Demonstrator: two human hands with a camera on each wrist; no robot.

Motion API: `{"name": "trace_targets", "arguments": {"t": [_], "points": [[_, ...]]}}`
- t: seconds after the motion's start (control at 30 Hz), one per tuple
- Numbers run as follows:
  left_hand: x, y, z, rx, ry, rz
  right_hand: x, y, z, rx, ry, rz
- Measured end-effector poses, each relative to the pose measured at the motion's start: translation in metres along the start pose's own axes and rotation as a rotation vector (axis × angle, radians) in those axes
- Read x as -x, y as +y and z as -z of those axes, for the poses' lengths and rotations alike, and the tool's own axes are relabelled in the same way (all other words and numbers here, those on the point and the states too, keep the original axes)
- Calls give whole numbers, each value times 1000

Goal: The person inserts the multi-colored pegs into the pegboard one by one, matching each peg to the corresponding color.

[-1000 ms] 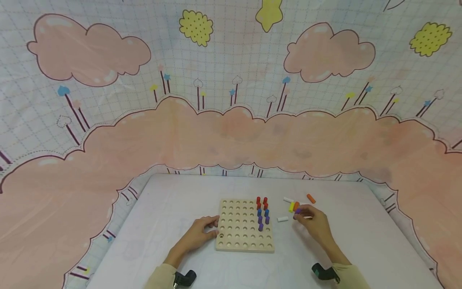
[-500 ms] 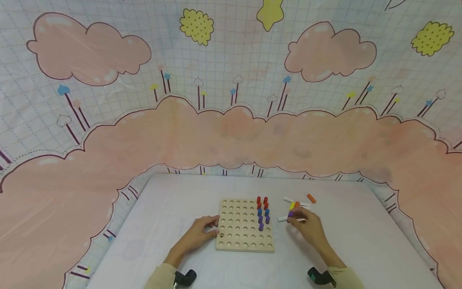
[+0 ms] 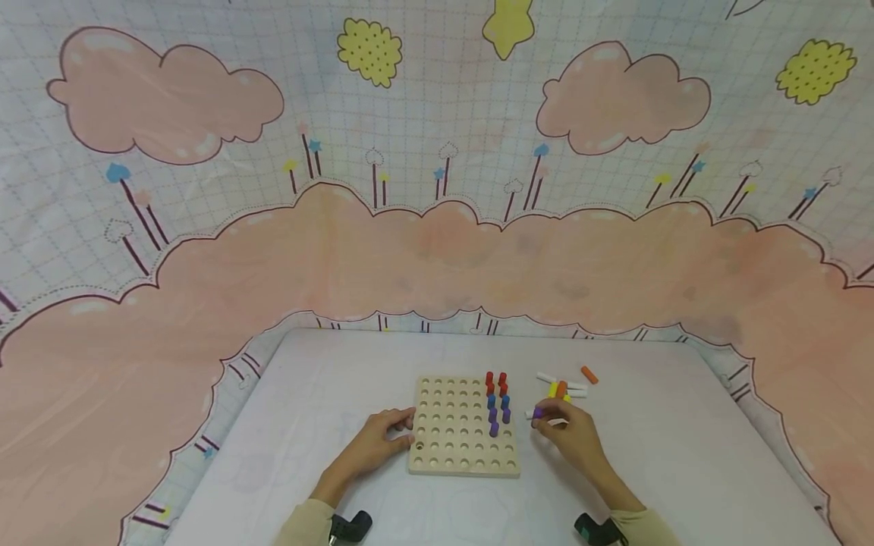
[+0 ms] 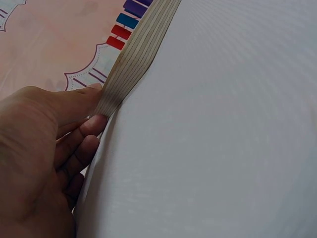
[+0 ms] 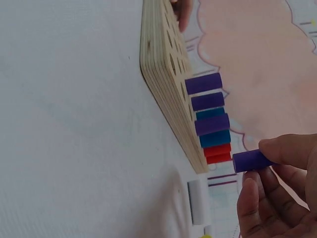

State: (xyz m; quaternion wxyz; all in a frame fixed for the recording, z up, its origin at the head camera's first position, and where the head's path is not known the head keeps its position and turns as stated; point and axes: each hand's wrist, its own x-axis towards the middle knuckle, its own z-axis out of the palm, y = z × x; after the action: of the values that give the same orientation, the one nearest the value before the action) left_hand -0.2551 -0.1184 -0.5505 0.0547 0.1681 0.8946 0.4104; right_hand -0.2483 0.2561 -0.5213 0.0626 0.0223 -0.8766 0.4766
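A square wooden pegboard [image 3: 457, 428] with rows of round holes lies on the white table. Red, blue and purple pegs stand in its two right-hand columns, such as a purple peg [image 3: 493, 430]. My left hand [image 3: 375, 444] holds the board's left edge between thumb and fingers; the left wrist view shows them at its corner. To the right of the board, my right hand [image 3: 573, 432] pinches another purple peg [image 5: 251, 161] between thumb and fingertips. That peg is apart from the board, and the fingers cover one end.
Loose pegs lie behind the right hand: white pegs [image 3: 576, 393], yellow ones [image 3: 552, 390] and an orange peg [image 3: 561, 390]. Another orange peg [image 3: 589, 374] lies farther back. The white tabletop [image 3: 341, 364] meets a patterned cloth [image 3: 437, 265] behind it.
The right hand has moved left and toward the person with the purple peg, from the loose pegs nearer to the board, uncovering some of them. The left hand and the board have stayed put.
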Motion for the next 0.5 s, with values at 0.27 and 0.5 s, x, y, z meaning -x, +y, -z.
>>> {"name": "trace_targets", "arguments": {"t": [0.27, 0.5], "points": [[0, 0, 0, 8, -2, 0, 3, -8, -10, -47, -26, -12], [0, 0, 0, 18, -5, 1, 3, -12, -21, -35, -47, -33]]}}
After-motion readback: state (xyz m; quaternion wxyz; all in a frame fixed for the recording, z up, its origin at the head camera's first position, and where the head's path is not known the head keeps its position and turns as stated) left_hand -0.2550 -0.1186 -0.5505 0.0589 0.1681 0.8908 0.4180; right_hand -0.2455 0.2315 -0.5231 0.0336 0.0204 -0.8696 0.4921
